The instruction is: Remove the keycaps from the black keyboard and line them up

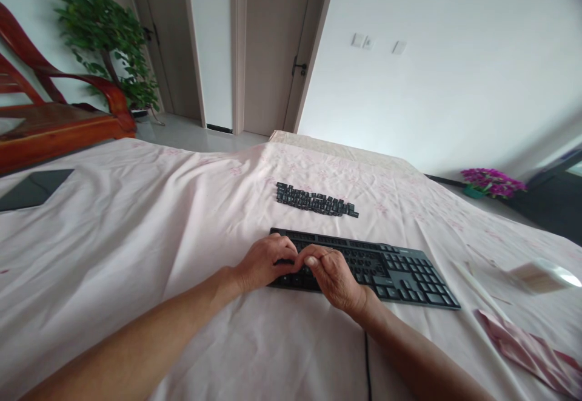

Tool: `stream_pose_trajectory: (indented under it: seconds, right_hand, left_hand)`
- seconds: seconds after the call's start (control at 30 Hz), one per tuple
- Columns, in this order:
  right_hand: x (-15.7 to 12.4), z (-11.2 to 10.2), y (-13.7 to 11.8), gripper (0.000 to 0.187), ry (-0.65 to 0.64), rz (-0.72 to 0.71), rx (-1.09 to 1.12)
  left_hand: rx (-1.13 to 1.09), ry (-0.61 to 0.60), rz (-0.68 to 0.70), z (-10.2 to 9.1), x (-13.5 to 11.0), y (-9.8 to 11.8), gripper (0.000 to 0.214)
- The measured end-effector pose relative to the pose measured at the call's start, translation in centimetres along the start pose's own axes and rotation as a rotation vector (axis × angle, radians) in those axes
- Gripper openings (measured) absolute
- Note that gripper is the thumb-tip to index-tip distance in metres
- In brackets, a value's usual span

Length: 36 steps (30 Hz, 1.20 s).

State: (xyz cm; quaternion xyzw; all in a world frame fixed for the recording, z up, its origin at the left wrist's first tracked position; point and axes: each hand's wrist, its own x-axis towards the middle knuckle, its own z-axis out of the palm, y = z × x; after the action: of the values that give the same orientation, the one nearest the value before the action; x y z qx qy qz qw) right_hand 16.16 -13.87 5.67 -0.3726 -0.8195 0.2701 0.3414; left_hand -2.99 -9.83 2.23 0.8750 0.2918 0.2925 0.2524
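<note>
A black keyboard (400, 267) lies on the pink floral cloth (159, 231) in front of me. Both my hands rest on its left part. My left hand (264, 262) is curled, fingers bent down onto the keys. My right hand (334, 276) is beside it, thumb and fingers pinched together over the keys; what they grip is too small to make out. The two hands touch at the fingertips. Beyond the keyboard, several loose black keycaps (313, 201) are laid out in rows on the cloth. A black cable (366, 364) runs from the keyboard toward me.
A dark flat tablet-like slab (34, 188) lies at the far left. A clear plastic item (543, 275), a thin white stick (477, 289) and a pink wrapper (522, 346) lie at the right. A red wooden chair (59, 116), a green plant (109, 37) and purple flowers (491, 181) stand behind.
</note>
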Motion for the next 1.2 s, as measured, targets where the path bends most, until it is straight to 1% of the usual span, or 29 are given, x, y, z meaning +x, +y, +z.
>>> stream_pose_trajectory:
  seconds: [0.1, 0.2, 0.23, 0.37, 0.4, 0.47, 0.5, 0.57, 0.67, 0.7, 0.77, 0.9, 1.03, 1.2]
  right_hand:
    - [0.0, 0.3, 0.4, 0.036, -0.021, -0.071, -0.015]
    - [0.1, 0.5, 0.7, 0.036, -0.011, -0.096, -0.01]
    - [0.0, 0.5, 0.8, 0.036, -0.005, -0.1, -0.008]
    - [-0.3, 0.5, 1.1, 0.037, 0.006, -0.138, -0.018]
    - [-0.3, 0.5, 1.2, 0.038, -0.001, -0.148, -0.024]
    - [0.0, 0.4, 1.5, 0.041, -0.007, -0.159, -0.031]
    - [0.3, 0.3, 1.7, 0.042, -0.001, -0.149, -0.029]
    - [1.0, 0.2, 1.9, 0.044, 0.044, -0.084, -0.007]
    - [2.0, 0.0, 2.1, 0.046, 0.135, 0.055, 0.051]
    - [2.2, 0.0, 2.2, 0.046, 0.15, 0.077, 0.059]
    - [2.1, 0.0, 2.2, 0.046, 0.151, 0.075, 0.052]
    - [1.4, 0.1, 2.3, 0.045, 0.118, 0.021, 0.009]
    - [1.2, 0.1, 2.3, 0.043, 0.095, 0.012, -0.015]
    - [1.3, 0.1, 2.4, 0.046, 0.09, 0.012, 0.004]
  left_hand:
    - [0.007, -0.028, 0.0, 0.0, 0.1, -0.1, 0.018]
    - [0.037, -0.048, -0.01, 0.2, 0.0, 0.4, 0.018]
    - [0.052, -0.05, -0.013, 0.3, -0.1, 0.6, 0.021]
    - [0.09, -0.057, 0.01, 0.7, -0.5, 1.1, 0.045]
    - [0.09, -0.059, 0.018, 0.8, -0.4, 1.0, 0.045]
    - [0.078, -0.066, 0.03, 0.6, 0.1, 0.6, 0.039]
    - [0.069, -0.069, 0.032, 0.5, 0.5, 0.3, 0.036]
    - [0.056, -0.08, 0.032, 0.1, 1.3, -0.2, 0.035]
    - [0.069, -0.097, 0.036, -0.1, 2.4, -0.7, 0.043]
    - [0.079, -0.099, 0.04, -0.1, 2.5, -0.8, 0.045]
    - [0.096, -0.095, 0.046, 0.1, 2.6, -0.8, 0.043]
    - [0.1, -0.06, 0.028, 0.5, 2.3, -0.6, 0.034]
    - [0.104, -0.047, -0.007, 0.8, 2.0, -0.5, 0.033]
    - [0.088, -0.037, -0.001, 0.8, 1.9, -0.5, 0.03]
